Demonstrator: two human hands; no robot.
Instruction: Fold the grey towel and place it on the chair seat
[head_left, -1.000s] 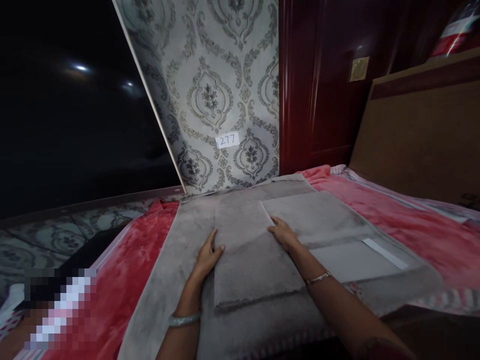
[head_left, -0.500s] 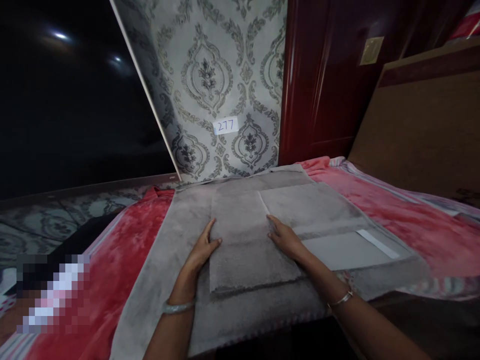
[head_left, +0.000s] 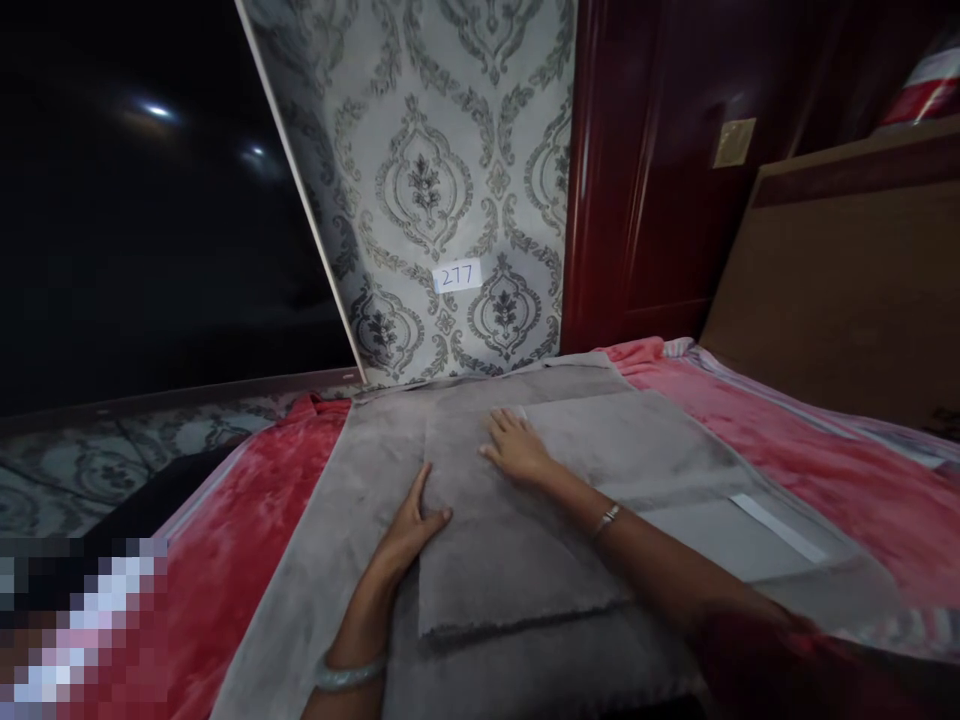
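Observation:
A grey plush cloth piece (head_left: 495, 560) lies flat on a larger grey cloth (head_left: 322, 540), its frayed front edge toward me. My left hand (head_left: 411, 522) rests at its left edge, thumb and index finger spread apart. Fingers outstretched, my right hand (head_left: 517, 448) lies flat on the cloth's upper part, covering most of a pale crease there. To the right, a smooth light-grey panel (head_left: 701, 540) shows beside the plush, with a white strip (head_left: 776, 527) at its far end.
Red plush blanket (head_left: 262, 520) shows on the left, and pink blanket (head_left: 817, 470) on the right. A black screen (head_left: 165, 230) stands at left, patterned wallpaper (head_left: 427, 190) behind. A brown board (head_left: 840, 290) leans at right. The lower-left corner is pixelated.
My right hand has moved up and left from the cloth's right side and now lies flat across its upper part. My left hand stays at the left edge. The view has tilted up slightly.

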